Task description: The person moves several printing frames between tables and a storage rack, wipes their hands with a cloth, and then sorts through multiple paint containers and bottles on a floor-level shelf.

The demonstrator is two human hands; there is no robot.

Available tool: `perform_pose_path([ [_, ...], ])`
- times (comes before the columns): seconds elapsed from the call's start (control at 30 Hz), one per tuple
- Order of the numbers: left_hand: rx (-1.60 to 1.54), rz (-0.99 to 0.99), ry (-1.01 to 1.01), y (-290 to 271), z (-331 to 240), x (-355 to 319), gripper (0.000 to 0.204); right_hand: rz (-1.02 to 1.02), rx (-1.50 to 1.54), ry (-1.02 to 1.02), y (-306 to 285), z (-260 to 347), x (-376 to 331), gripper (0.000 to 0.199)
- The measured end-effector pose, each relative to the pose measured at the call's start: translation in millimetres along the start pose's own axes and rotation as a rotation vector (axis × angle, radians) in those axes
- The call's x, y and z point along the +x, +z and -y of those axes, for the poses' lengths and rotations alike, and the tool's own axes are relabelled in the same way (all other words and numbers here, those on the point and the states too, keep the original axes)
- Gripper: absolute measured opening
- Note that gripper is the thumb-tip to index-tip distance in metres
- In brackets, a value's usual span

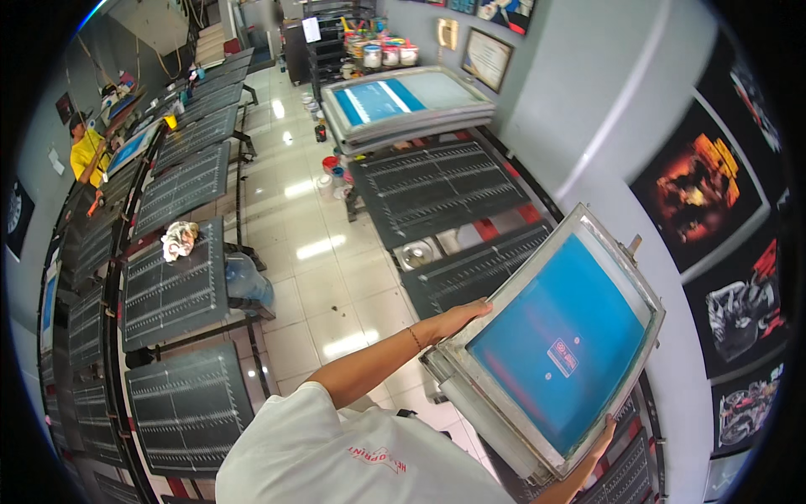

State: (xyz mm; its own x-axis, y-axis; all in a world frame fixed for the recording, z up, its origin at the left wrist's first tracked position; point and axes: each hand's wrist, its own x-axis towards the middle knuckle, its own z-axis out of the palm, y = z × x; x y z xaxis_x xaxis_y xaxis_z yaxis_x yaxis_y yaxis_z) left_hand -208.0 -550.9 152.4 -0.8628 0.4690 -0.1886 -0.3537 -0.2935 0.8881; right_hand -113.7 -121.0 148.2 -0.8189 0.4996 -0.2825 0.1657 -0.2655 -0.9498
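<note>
A silk-screen printing frame (561, 344) with blue mesh and a small pale design tilts in front of me, to the right. My left hand (470, 314) grips its left edge, the fingers partly hidden by the frame. Low on its right side, my right hand (606, 432) is closed on the rim. Another frame edge (487, 420) shows under its near end; whether that one is also in my hands I cannot tell. Below and beyond lies a black printing board (478, 273).
More screen frames (403, 102) lie stacked on the far boards, with paint tubs (390, 55) behind. At left run rows of black boards (180, 269), one bearing a crumpled cloth (180, 241). A co-worker in yellow (86, 153) stands far left. A tiled aisle (306, 223) lies between.
</note>
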Motion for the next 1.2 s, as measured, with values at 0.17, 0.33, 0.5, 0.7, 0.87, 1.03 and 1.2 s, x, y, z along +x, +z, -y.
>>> perform_pose_path([
  [0.17, -0.112, -0.054, 0.027, -125.6, -50.7, -56.1, 0.059, 0.172, -0.015, 0.026, 138.7, -21.8, -18.9, 0.044],
  [0.33, -0.197, -0.102, 0.082, -251.5, -100.5, -64.2, 0.053, 0.331, 0.064, 0.055, 277.1, -41.7, -12.0, 0.048],
  [0.5, -0.249, -0.174, 0.062, -367.5, -169.6, -52.8, 0.051, 0.361, 0.155, 0.079, 437.7, -54.1, -23.0, 0.051],
  [0.7, 0.135, -0.337, 0.125, -546.4, -260.0, 1.2, 0.050, 0.423, 0.295, 0.073, 616.9, -95.1, 36.7, 0.053],
  [0.87, -0.059, -0.254, 0.003, -635.9, -374.2, 42.9, 0.055, 0.352, 0.330, 0.147, 751.0, -99.9, 84.3, 0.052],
  [1.03, -0.057, -0.185, 0.030, -747.7, -440.2, 130.6, 0.054, 0.337, 0.320, 0.118, 884.8, -72.6, 106.7, 0.048],
  [1.2, -0.058, -0.007, 0.016, -858.3, -487.4, 247.0, 0.051, 0.239, 0.267, 0.032, 975.7, -79.3, 168.9, 0.044],
])
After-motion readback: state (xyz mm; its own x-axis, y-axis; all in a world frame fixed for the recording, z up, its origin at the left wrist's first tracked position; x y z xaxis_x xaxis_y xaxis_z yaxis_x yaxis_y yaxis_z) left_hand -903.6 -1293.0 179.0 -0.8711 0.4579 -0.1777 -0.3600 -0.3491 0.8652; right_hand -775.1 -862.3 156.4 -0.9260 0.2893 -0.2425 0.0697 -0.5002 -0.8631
